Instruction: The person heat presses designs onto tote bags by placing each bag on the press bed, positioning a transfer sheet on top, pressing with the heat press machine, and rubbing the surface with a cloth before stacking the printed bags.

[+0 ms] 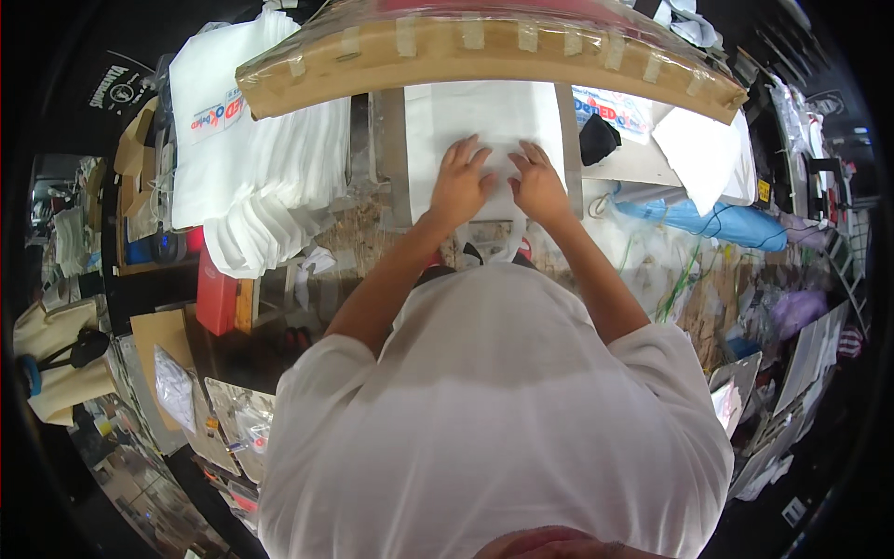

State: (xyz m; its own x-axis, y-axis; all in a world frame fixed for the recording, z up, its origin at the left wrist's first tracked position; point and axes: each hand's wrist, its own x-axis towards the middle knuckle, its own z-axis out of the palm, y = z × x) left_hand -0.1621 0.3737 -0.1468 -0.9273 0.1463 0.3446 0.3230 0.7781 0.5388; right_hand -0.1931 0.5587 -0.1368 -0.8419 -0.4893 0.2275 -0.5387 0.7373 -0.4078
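Spread fingers, pinching nothing visible, rest on a white fabric piece [480, 114], the left hand [463, 180] and right hand [538, 184] side by side near its middle. It lies flat on a grey-brown board [395, 149], below a taped cardboard edge [494, 37], between layered white printed bags [261, 158] at left and a black cloth [598, 140] at right.

White sheet [494, 114]: is showing a plain, soft-looking, unprinted upper face
Sheet's pose: is lying flat and spread out, its long sides running near to far
Board under sheet [395, 149]: is bearing it centrally, grey margins showing left and right
Sheet's far end: is meeting the overhanging taped brown edge [503, 58], which is hiding any remainder
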